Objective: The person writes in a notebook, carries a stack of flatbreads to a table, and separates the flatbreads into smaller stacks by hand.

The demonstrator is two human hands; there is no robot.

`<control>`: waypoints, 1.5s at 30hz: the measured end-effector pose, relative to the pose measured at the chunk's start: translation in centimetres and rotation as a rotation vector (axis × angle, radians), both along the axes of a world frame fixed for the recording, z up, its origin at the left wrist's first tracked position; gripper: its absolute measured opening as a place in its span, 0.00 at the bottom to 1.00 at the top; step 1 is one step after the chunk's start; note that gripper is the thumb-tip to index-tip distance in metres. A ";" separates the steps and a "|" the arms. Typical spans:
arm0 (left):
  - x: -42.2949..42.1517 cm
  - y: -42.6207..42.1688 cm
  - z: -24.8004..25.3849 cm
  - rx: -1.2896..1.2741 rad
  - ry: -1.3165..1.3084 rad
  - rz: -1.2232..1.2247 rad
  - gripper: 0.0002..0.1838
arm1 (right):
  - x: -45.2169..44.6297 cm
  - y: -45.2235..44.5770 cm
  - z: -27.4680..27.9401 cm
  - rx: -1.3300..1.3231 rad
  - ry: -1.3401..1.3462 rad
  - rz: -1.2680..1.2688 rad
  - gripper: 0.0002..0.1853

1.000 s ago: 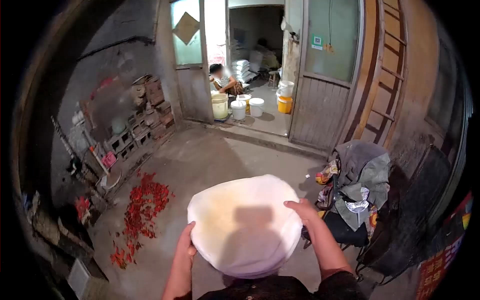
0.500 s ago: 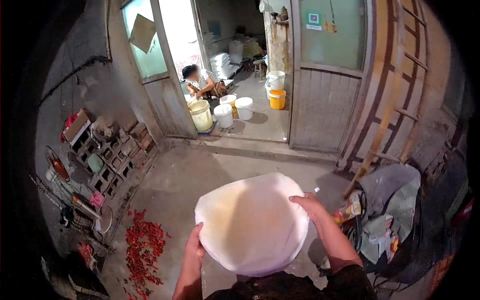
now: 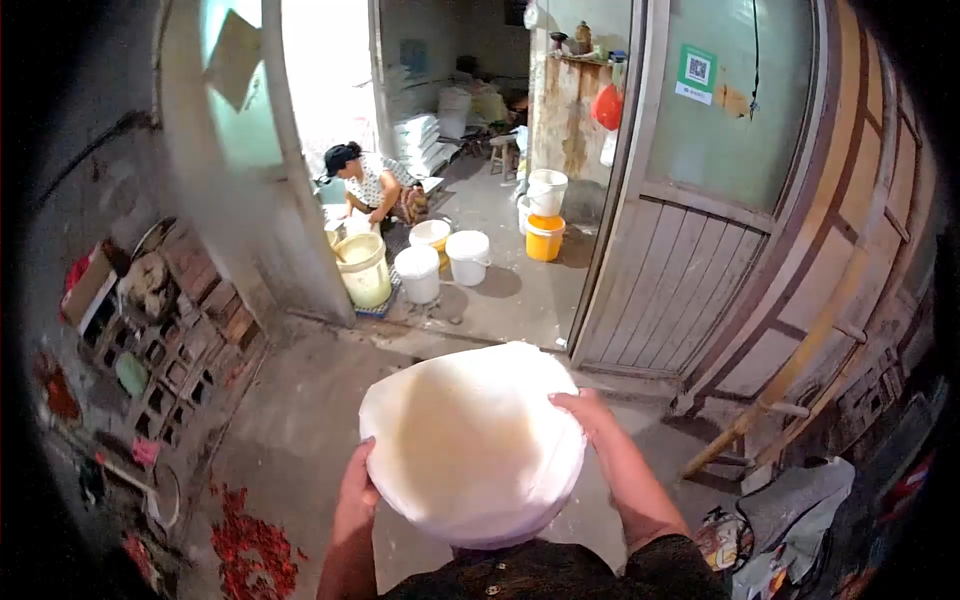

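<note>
In front of my chest I carry a wide, round, pale white container [image 3: 470, 440] that looks lined or covered with cloth. A yellowish shadow falls across its inside, and I cannot make out any contents. My left hand [image 3: 361, 480] grips its left side, thumb on the rim. Round the right edge closes my right hand [image 3: 585, 412], its thumb also on top. The undersides of both hands are hidden.
Beyond the doorway a person [image 3: 372, 185] squats by a large cream bucket [image 3: 363, 272]. White buckets [image 3: 418, 276] and a yellow bucket [image 3: 544, 240] stand inside. A raised sill crosses the doorway. Red peppers [image 3: 250, 550] lie left; a wooden ladder [image 3: 770, 390] leans right.
The doorway, buckets and squatting person appear nearer, and the red peppers have slid lower in view. Both hands still hold the white container, now slightly further left in view.
</note>
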State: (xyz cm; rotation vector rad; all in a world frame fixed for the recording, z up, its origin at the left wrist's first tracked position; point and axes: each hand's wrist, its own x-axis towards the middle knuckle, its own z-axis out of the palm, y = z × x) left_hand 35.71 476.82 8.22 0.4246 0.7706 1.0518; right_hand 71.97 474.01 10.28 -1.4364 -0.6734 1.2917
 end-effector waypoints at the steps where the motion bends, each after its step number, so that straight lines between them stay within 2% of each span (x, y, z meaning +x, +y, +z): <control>1: 1.8 3.6 0.4 0.261 0.134 -0.073 0.22 | 1.4 1.8 0.5 0.008 0.070 -0.019 0.18; 4: 6.5 13.9 -0.6 0.888 0.450 -0.227 0.22 | 6.7 10.0 0.2 0.017 0.142 -0.104 0.18; 5: 8.6 17.4 -1.0 0.579 0.319 -0.243 0.21 | 8.3 12.4 0.2 0.025 0.134 -0.125 0.18; 6: 10.4 20.4 -1.4 0.503 0.274 -0.238 0.21 | 10.0 15.0 0.1 0.030 0.125 -0.141 0.18; 8: 15.0 23.5 2.5 0.313 0.199 -0.224 0.21 | 13.8 20.3 -2.0 0.010 0.053 -0.143 0.19; 9: 16.0 28.0 -1.2 0.098 0.051 -0.212 0.22 | 15.7 23.5 -2.3 0.020 0.031 -0.145 0.20; 12: 18.7 35.8 -3.5 0.024 0.099 -0.178 0.23 | 19.0 30.5 -1.2 0.037 0.186 -0.049 0.19; 13: 19.8 38.3 -2.8 -0.013 0.152 -0.141 0.24 | 20.3 33.4 -1.5 0.003 0.218 -0.033 0.19; 14: 20.8 40.8 -2.2 0.035 0.081 -0.188 0.25 | 21.5 36.5 -1.8 0.022 0.216 -0.032 0.19; 17: 22.6 47.1 -0.3 0.020 0.097 -0.191 0.28 | 23.4 44.2 -1.9 0.065 0.262 0.001 0.18; 21: 25.8 58.9 -1.7 -0.009 0.043 -0.180 0.26 | 26.8 55.6 -1.8 0.059 0.213 0.000 0.18; 24: 28.9 68.0 -2.1 -0.032 0.005 -0.224 0.25 | 29.3 62.5 -1.1 0.080 0.212 -0.074 0.19; 26: 32.0 74.4 -2.1 -0.045 -0.031 -0.266 0.25 | 31.8 67.0 -0.1 0.000 0.170 -0.149 0.20; 30: 38.0 85.4 -0.4 -0.153 0.002 -0.369 0.25 | 36.4 73.0 1.4 -0.036 0.114 -0.317 0.20; 31: 40.0 87.0 1.4 -0.108 0.025 -0.380 0.25 | 37.4 73.9 2.2 -0.036 0.120 -0.341 0.20; 37: 50.0 96.1 4.8 -0.137 0.005 -0.632 0.24 | 43.7 76.7 6.0 -0.016 0.142 -0.540 0.19; 42: 60.3 101.5 3.8 -0.142 0.016 -0.813 0.24 | 50.6 77.0 5.5 -0.081 0.071 -0.735 0.19; 43: 63.1 101.2 6.4 -0.049 0.062 -0.816 0.23 | 52.6 76.9 5.1 -0.101 0.052 -0.770 0.19; 45: 67.8 101.4 8.3 0.371 0.103 -0.872 0.23 | 55.9 76.8 5.8 -0.113 -0.052 -0.816 0.20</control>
